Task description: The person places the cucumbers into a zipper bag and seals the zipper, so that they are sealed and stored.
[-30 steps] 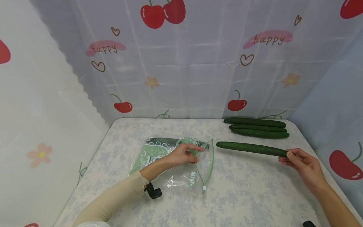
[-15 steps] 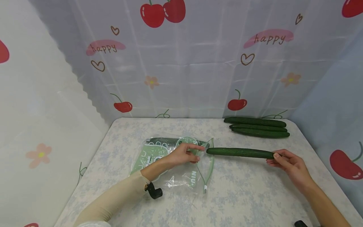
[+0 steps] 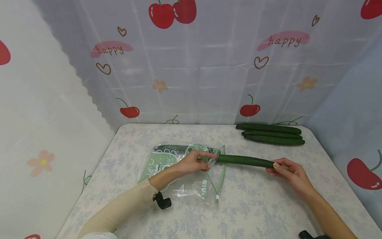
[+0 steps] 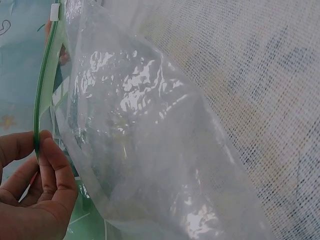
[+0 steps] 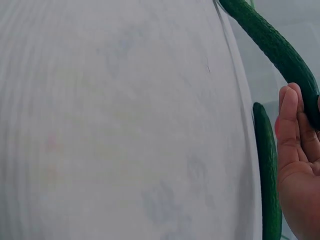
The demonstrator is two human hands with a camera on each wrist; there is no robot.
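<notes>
My left hand [image 3: 192, 162] pinches the green zip edge of a clear, green-printed zip bag [image 4: 140, 115], with thumb and fingers curled on it in the left wrist view. The bag lies flat with its mouth to the right, and one cucumber [image 3: 171, 148] is inside along its far side. With thumb and fingertips my right hand [image 3: 290, 172] grips the right end of another cucumber [image 3: 246, 160]. That cucumber is held level above the table, its left tip at the bag's mouth beside my left fingers. Plastic covers the tip, and its exact depth cannot be told.
Three more cucumbers [image 3: 274, 141] lie side by side at the table's back right. A white slider [image 3: 217, 197] sits at the near end of the bag's zip. The floral-covered table [image 3: 253, 205] meets a cherry-print curtain [image 3: 197, 93] at its back edge.
My right hand has moved left with the cucumber, bringing its tip from beside the bag to the bag's mouth. The left hand has stayed in place on the bag.
</notes>
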